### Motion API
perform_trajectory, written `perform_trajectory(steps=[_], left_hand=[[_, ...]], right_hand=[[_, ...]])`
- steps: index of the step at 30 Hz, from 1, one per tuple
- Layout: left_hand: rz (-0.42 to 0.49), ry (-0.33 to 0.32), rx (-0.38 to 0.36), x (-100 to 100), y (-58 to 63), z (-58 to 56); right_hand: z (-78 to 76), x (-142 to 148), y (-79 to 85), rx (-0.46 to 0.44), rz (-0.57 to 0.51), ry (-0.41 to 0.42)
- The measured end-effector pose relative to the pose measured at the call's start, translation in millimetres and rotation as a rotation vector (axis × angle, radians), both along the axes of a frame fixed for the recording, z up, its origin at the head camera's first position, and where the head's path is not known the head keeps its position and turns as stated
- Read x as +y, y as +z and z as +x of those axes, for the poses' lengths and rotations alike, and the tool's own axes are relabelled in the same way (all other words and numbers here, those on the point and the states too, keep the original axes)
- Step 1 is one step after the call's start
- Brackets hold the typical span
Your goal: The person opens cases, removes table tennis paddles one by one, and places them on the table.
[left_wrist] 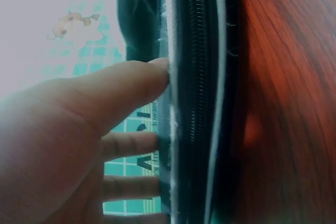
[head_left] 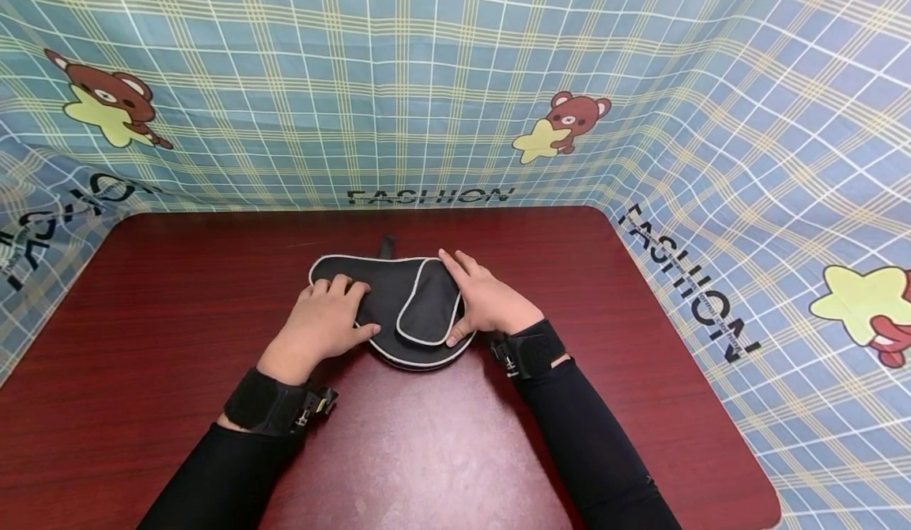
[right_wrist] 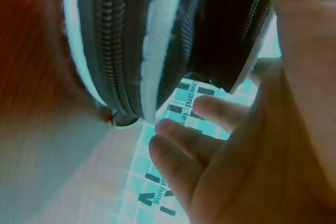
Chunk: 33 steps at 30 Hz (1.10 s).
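A black table tennis paddle case [head_left: 387, 281] with white piping lies flat on the table. Its raised pocket [head_left: 430, 304] is at the right side, and a short strap [head_left: 387, 247] sticks out at the back. My left hand [head_left: 323, 324] rests on the left part of the case, thumb at the near edge. Along the side runs a zipper [left_wrist: 197, 45], seen closely in the left wrist view. My right hand [head_left: 491, 297] spreads around the pocket's right side, thumb by its near corner. In the right wrist view its fingers [right_wrist: 181, 140] are loosely extended beside the case.
The dark red table [head_left: 178, 293] has rounded corners. A blue plaid curtain [head_left: 441, 79] with bears and lettering surrounds its back and sides. Both wrists carry black straps [head_left: 266, 403] with small cameras.
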State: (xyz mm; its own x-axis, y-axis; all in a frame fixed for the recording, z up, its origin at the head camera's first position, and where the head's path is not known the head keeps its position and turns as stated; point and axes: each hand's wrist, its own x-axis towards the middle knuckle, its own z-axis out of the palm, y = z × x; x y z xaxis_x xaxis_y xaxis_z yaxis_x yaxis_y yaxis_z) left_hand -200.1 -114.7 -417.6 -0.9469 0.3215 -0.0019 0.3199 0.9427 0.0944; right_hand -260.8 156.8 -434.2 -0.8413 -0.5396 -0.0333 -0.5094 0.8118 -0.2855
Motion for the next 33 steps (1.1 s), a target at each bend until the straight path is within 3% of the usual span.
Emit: perform_trajectory(steps=[10,19,33], left_hand=[[-0.032,0.037,-0.044,7.6,10.7,7.4],[-0.036,0.1,-0.106,13.3,13.4,12.4],[-0.061,0.126,-0.133,16.2,14.0,19.1]], right_hand=[[-2.8,3.7,8.7,-0.006,0.006,-0.019],[-5.4,8.4,6.6,-0.003,0.027,-0.046],[-6.1,9.4,3.0,-0.029,0.0,-0.039]])
